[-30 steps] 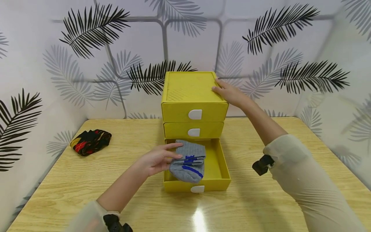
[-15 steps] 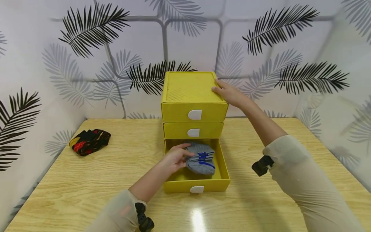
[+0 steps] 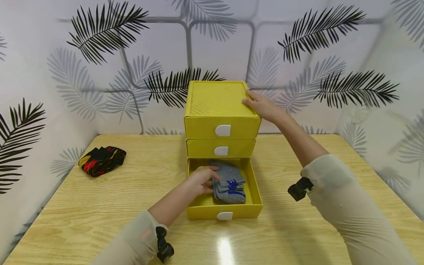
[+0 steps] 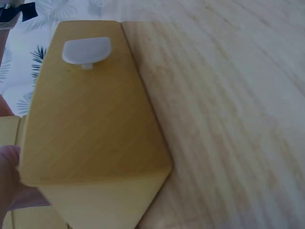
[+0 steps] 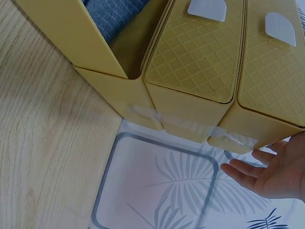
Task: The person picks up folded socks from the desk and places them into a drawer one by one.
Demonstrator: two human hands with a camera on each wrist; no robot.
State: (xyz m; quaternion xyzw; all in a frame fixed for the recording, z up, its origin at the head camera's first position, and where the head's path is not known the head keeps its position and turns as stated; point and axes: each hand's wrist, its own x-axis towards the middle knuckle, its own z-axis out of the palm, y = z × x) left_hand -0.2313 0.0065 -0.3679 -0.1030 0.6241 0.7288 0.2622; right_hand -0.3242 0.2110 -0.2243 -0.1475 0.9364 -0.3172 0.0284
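Observation:
A folded pair of grey socks [image 3: 230,182] with blue markings lies in the pulled-out bottom drawer [image 3: 225,212] of a yellow drawer unit [image 3: 218,97]. Over the left side of the socks is my left hand [image 3: 202,179], index finger extended on top and the lower fingers down beside them. In the left wrist view the drawer's front hides most of that hand. My right hand [image 3: 263,106] rests at the unit's upper right edge, thumb on top. The right wrist view shows its other fingers [image 5: 245,174] loosely extended along the side.
A dark sock bundle [image 3: 102,161] with red and yellow patches lies at the table's left. The unit's upper two drawers, with white tabs [image 3: 223,130], are closed. A leaf-patterned wall [image 3: 218,44] stands behind the wooden table [image 3: 132,206].
My left hand has carried the grey socks rightward and down into the bottom drawer. They now lie flatter under its fingers. My right hand has stayed on the unit.

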